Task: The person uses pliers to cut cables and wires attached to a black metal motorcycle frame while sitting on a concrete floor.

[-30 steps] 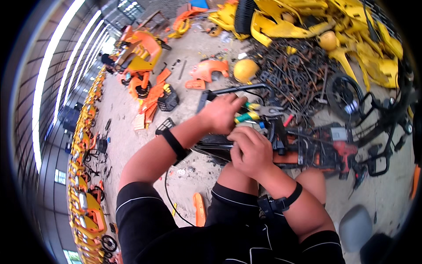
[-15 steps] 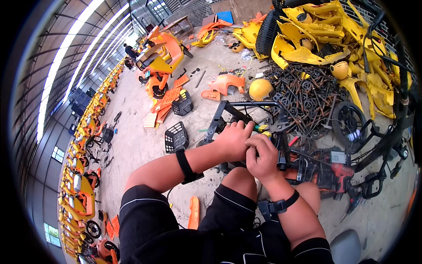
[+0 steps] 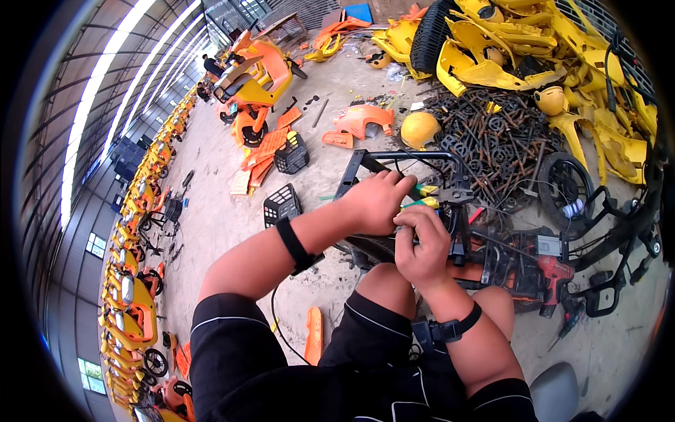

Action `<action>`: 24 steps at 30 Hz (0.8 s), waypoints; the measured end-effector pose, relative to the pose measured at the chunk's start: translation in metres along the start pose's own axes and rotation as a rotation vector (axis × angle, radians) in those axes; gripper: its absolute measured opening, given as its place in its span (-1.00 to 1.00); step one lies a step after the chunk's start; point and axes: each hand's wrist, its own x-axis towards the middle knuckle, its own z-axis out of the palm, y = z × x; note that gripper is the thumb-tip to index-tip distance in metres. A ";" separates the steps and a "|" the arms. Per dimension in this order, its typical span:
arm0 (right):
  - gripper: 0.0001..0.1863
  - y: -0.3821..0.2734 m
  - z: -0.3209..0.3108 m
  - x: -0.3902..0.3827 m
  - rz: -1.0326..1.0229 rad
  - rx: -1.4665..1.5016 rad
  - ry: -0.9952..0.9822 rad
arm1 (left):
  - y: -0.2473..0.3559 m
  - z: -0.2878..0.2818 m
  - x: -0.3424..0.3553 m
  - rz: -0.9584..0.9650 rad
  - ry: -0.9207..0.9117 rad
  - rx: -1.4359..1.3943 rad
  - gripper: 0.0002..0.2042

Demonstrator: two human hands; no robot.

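My left hand point(image 3: 377, 202) is curled at a black metal scooter frame point(image 3: 406, 155); what it holds is hidden. My right hand point(image 3: 423, 243) is closed just below and right of it, thumb against bent fingers, gripping something too small to make out. Yellow-and-green tool handles point(image 3: 426, 203) show between and behind my hands, with grey plier-like jaws point(image 3: 458, 195) to their right. A red cordless drill point(image 3: 553, 274) lies among dark parts on the right side of the frame.
Yellow panels point(image 3: 492, 63), a dark metal parts heap point(image 3: 485, 133), a wheel point(image 3: 562, 197), an orange piece point(image 3: 313, 336) and a black crate point(image 3: 281, 206) lie around me. Parked scooters point(image 3: 137, 309) line the left; another person point(image 3: 211, 67) stands far back.
Since a second ago the view has tilted, showing more of the background, and my hands appear farther right. Over the last half second both hands stay close together at the frame, fingers bent.
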 end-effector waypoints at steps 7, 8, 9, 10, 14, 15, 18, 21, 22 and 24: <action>-0.82 0.002 0.000 0.002 0.007 -0.036 -0.018 | -0.050 -0.020 0.076 0.385 -0.044 0.158 -0.24; -0.82 0.002 0.000 0.001 0.008 -0.036 -0.020 | -0.056 -0.016 0.084 0.400 -0.044 0.199 -0.20; -0.81 0.004 -0.001 0.001 0.008 -0.034 -0.021 | -0.059 -0.013 0.087 0.422 -0.028 0.193 -0.20; -0.81 0.004 0.000 0.001 0.008 -0.030 -0.017 | -0.062 -0.012 0.089 0.446 -0.015 0.189 -0.20; -0.82 0.004 -0.003 0.002 0.034 -0.018 -0.057 | -0.060 -0.004 0.083 0.399 -0.004 0.119 -0.21; -0.82 0.003 -0.005 0.001 0.037 -0.015 -0.074 | -0.055 -0.003 0.078 0.350 -0.025 0.116 -0.22; -0.81 0.000 -0.003 -0.001 0.021 -0.028 -0.074 | -0.046 -0.007 0.063 0.315 0.004 0.094 -0.26; -0.81 -0.001 0.001 -0.003 -0.011 -0.060 -0.033 | -0.043 -0.004 0.049 0.271 0.035 0.095 -0.29; -0.79 0.000 0.000 -0.005 -0.006 -0.056 -0.036 | -0.039 -0.003 0.043 0.245 0.045 0.086 -0.29; -0.79 -0.001 0.000 -0.003 0.007 -0.025 -0.037 | -0.030 -0.002 0.027 0.189 0.046 0.079 -0.28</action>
